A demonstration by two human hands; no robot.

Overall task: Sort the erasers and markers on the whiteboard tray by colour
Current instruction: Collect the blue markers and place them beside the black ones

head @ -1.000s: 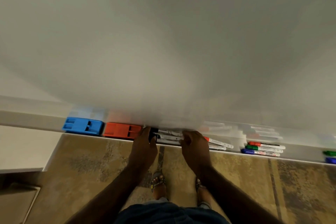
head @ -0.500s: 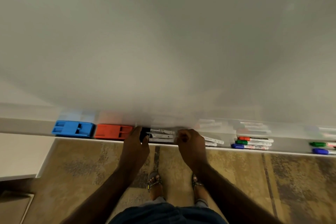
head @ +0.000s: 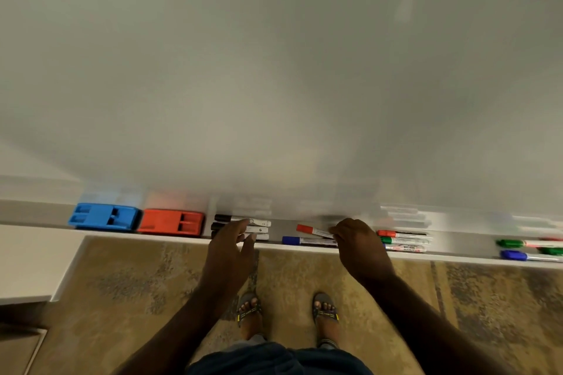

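Two hands sort markers on a whiteboard tray, seen from above.

Nearest, sandalled feet (head: 288, 313) stand on patterned carpet (head: 122, 277). The left hand (head: 230, 248), fingers relaxed and holding nothing, partly covers three black markers (head: 240, 224). The right hand (head: 358, 245) pinches a red marker (head: 313, 230), tilted above a blue marker (head: 307, 241) at the tray (head: 45, 216) front edge. Left sit a red eraser (head: 170, 222) and blue eraser (head: 103, 216); more markers (head: 403, 241) lie right. The whiteboard (head: 274, 70) rises behind.

Dim, even indoor light, soft overall blur, wide-angle bending at edges, faint reflections on whiteboard (head: 274, 70)
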